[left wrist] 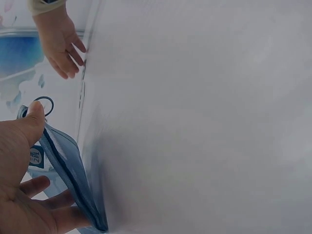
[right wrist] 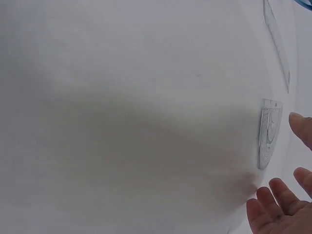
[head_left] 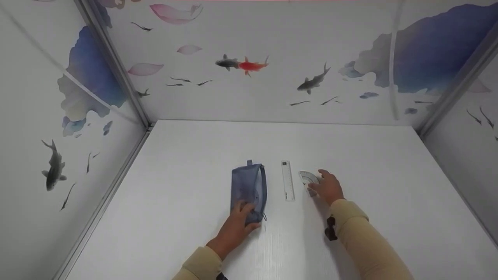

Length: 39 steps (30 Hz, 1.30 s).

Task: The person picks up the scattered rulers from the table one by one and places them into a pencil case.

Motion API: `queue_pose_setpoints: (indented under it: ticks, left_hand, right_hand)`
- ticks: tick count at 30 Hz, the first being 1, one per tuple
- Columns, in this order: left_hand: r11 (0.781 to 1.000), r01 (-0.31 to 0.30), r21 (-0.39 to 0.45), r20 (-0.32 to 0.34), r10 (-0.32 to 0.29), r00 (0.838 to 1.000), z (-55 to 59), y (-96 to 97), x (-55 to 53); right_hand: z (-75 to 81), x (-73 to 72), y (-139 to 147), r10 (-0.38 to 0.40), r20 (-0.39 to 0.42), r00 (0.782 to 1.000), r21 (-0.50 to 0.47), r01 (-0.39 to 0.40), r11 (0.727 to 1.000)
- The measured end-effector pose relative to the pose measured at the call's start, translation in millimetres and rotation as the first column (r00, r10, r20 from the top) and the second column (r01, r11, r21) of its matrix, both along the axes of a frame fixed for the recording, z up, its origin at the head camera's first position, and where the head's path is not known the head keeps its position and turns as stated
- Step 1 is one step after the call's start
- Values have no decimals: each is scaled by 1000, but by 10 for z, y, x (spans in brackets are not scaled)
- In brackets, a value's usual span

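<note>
A blue mesh zip pouch point(head_left: 243, 182) lies lengthwise on the white table, its zipped side facing right. My left hand point(head_left: 233, 227) holds its near end; in the left wrist view the thumb point(left wrist: 35, 117) presses the corner by a small ring point(left wrist: 46, 105), and the other fingers reach against the pouch's side. To the right lies a clear ruler point(head_left: 288, 181). Farther right is a clear protractor point(head_left: 308, 179), with my right hand point(head_left: 328, 187) over its right edge. The right wrist view shows those fingers spread beside the protractor point(right wrist: 269, 134), thumb apart, with nothing gripped.
White panels printed with fish, petals and blue leaves stand at the back point(head_left: 272, 89), left and right of the table point(head_left: 186, 155). Metal posts point(head_left: 116, 66) run up the corners. A dark strap point(head_left: 331, 229) sits at my right wrist.
</note>
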State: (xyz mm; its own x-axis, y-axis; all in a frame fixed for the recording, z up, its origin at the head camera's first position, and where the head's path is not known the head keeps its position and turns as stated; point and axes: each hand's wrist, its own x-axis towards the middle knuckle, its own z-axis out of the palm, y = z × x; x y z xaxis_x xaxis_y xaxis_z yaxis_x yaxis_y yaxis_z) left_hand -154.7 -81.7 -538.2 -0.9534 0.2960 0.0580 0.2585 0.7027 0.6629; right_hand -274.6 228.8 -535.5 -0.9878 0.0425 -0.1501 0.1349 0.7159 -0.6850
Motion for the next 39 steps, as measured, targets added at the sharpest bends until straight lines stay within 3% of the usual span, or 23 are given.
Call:
queue_pose_setpoints:
  ticks: [21,39]
  left_hand:
    - [1000,-9,1,4,9,1000,11,15,2]
    - [1000,3,-13,10,-3,1000,32,7,0]
  right_hand:
    - [-143,-103,-48,-62,5,998,-3,62,998]
    - [-100,-63,-152,-134,34,990,25,134,991]
